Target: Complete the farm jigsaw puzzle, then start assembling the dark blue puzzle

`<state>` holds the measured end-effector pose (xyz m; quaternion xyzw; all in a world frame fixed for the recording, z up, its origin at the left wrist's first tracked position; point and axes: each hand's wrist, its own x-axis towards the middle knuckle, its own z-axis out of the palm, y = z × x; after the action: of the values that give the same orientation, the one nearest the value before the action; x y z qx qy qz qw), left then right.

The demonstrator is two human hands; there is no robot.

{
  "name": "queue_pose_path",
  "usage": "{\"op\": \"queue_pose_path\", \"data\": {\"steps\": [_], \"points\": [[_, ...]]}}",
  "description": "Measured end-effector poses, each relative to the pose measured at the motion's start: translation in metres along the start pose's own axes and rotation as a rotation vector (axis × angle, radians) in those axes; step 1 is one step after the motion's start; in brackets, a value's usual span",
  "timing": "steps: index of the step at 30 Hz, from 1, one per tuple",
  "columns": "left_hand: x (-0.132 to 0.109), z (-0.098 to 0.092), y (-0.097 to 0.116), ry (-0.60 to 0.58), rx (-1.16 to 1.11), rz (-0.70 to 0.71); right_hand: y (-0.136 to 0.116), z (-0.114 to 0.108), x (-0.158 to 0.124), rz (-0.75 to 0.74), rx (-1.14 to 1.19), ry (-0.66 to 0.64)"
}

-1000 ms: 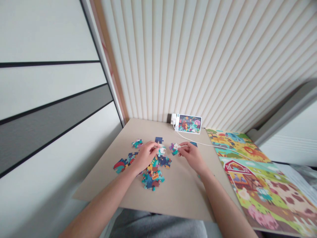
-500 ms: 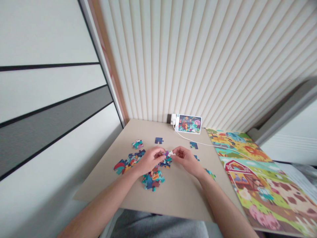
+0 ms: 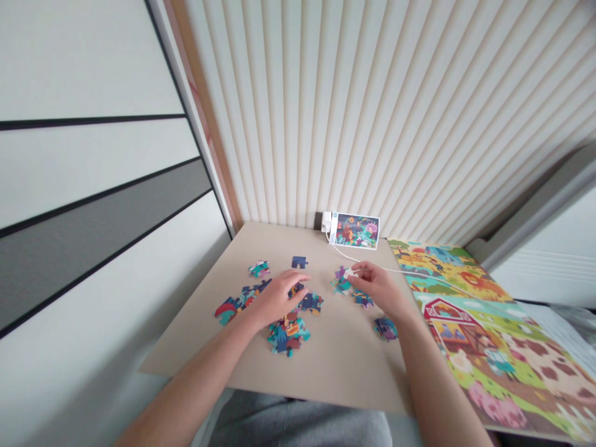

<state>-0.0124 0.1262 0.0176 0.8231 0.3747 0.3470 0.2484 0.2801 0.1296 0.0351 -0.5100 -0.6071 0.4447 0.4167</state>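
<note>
My right hand (image 3: pixel 379 287) pinches a small joined cluster of puzzle pieces (image 3: pixel 342 281), purple and teal, just above the beige board (image 3: pixel 326 366). My left hand (image 3: pixel 279 298) rests with fingers stretched flat over a pile of loose puzzle pieces (image 3: pixel 286 329) at the board's middle left. Separate pieces lie around: a dark blue one (image 3: pixel 298 262), a teal one (image 3: pixel 258 269), one (image 3: pixel 385 327) near my right wrist.
A small reference picture card (image 3: pixel 356 231) leans against the ribbed wall next to a white charger plug (image 3: pixel 326 222), whose cable (image 3: pixel 419 276) runs right. A finished farm puzzle (image 3: pixel 484 335) lies at the right. A panelled wall stands at the left.
My hands, which met at the middle holding pieces together, have parted. The right hand carried the joined cluster to the right; the left hand lowered flat onto the pile.
</note>
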Motion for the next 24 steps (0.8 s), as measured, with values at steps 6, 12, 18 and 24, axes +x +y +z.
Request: {"op": "queue_pose_path", "data": {"steps": [6, 12, 18, 24], "points": [[-0.003, 0.002, -0.006, -0.209, 0.293, 0.148, 0.004, -0.048, -0.003, 0.134, -0.117, 0.124], [-0.002, 0.006, -0.007, -0.222, 0.339, 0.148, 0.008, -0.056, -0.005, 0.127, -0.170, 0.086], [-0.002, 0.005, -0.008, -0.173, 0.288, 0.142, 0.009, -0.060, -0.005, 0.132, -0.194, 0.054], [0.000, -0.004, -0.010, 0.068, 0.173, 0.036, 0.027, -0.063, -0.004, 0.193, -0.425, 0.059]]}}
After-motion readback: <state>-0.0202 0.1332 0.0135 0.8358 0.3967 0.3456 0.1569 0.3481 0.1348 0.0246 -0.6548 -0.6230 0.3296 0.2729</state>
